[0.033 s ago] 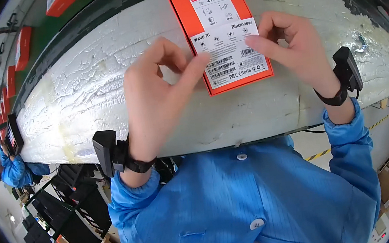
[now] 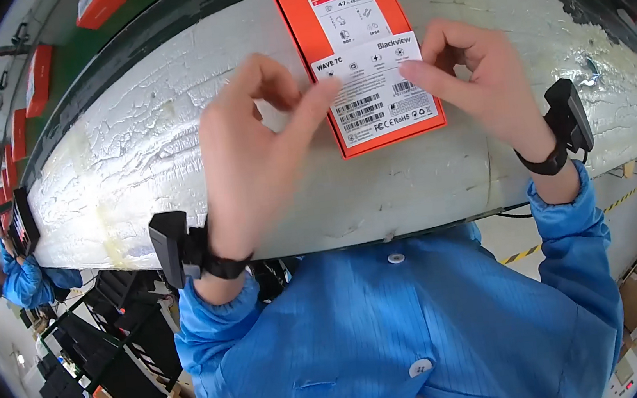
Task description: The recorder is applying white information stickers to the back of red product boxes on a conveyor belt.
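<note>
Orange box (image 2: 365, 52) lying flat on white worktop (image 2: 133, 157); left hand (image 2: 259, 158) and right hand (image 2: 478, 86) pressing white label (image 2: 372, 87), fingers (image 2: 315, 101) pinching its edges.

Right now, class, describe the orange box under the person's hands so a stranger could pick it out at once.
Start at the white, cracked worktop. On it lies a flat orange box, under the left hand and right hand. Unlike the other orange boxes beyond, its white label is being fingered.
</note>
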{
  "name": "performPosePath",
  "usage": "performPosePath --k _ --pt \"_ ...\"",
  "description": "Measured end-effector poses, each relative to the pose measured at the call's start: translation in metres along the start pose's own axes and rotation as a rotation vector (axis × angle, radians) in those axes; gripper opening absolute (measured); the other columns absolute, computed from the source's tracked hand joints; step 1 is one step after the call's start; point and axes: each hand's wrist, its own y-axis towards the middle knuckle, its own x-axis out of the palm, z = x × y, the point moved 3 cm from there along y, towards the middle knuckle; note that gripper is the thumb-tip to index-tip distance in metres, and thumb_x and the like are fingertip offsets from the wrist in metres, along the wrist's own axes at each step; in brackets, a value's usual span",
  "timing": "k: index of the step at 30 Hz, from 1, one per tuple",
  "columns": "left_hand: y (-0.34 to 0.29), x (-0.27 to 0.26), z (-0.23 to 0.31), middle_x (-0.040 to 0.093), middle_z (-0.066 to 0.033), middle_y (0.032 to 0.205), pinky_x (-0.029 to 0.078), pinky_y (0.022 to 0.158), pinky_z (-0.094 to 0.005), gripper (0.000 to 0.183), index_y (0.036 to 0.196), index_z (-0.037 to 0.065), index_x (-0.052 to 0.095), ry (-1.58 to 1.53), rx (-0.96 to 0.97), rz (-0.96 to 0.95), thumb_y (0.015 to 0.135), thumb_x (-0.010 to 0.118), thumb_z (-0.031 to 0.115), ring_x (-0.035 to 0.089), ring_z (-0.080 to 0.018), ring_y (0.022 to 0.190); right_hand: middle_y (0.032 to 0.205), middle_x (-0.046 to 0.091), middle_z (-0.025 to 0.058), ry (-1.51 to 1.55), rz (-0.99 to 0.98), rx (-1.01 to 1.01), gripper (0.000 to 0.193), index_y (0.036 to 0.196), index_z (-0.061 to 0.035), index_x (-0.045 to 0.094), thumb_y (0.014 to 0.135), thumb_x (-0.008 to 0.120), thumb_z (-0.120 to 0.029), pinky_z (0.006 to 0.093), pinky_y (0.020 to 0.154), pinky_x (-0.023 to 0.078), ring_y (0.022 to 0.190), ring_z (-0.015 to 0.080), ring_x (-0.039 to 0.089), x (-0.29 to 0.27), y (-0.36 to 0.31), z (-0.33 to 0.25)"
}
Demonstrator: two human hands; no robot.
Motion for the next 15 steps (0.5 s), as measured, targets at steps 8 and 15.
performPosePath --k 8,15 --pt "0.064 -0.001 -0.022 0.063 -0.0129 0.116 0.047 0.081 -0.033 0.042 0.121 0.005 0.057 -0.131 0.261 0.231 0.091 0.067 0.033 0.06 -0.0216 0.105 0.07 0.055 -0.003 0.0 0.027 0.01 0.02 0.077 -0.0041 0.056 0.087 0.071 -0.014 0.022 0.058 0.036 0.062 0.0047 0.044 0.001 -0.002 -0.007" --pt "0.073 0.008 -0.029 0.056 -0.0101 0.124 0.044 0.095 -0.0359 0.036 0.126 0.007 0.056 -0.17 0.424 0.137 0.095 0.062 0.024 0.056 -0.0223 0.116 0.064 0.054 -0.0004 -0.08 0.082 -0.098 0.02 0.079 -0.0029 0.058 0.087 0.072 -0.014 0.0222 0.053 0.037 0.058 0.0048 0.048 0.004 -0.002 -0.01"
